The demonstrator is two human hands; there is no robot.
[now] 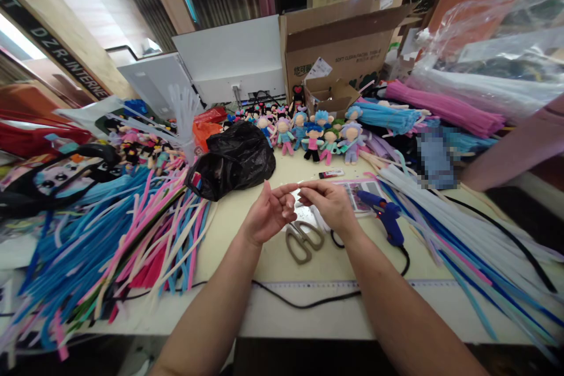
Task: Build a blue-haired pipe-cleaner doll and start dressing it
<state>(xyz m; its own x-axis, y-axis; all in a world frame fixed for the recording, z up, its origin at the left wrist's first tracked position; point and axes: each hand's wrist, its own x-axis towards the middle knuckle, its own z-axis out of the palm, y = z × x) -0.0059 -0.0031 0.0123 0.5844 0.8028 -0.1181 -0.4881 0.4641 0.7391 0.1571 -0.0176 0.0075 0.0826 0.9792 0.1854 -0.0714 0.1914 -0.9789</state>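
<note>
My left hand (274, 211) is turned palm up over the table, thumb raised and apart, index finger stretched to the right. Its index fingertip meets the pinched fingers of my right hand (326, 202). Whatever lies in that pinch, if anything, is too small to make out. Below the hands lie grey-handled scissors (304, 242), their blades partly hidden under my hands. A blue glue gun (384, 214) with a small red light rests to the right of my right hand. Behind it is a printed picture sheet (363, 187), and a small tube (331, 174) lies farther back.
Fuzzy pipe cleaners (97, 241) are heaped on the left, with white and blue ones (445, 229) on the right. A black plastic bag (240, 158) sits behind my left hand. Small dolls (312, 144) stand before a cardboard box (339, 41). A black cord (304, 306) crosses the front.
</note>
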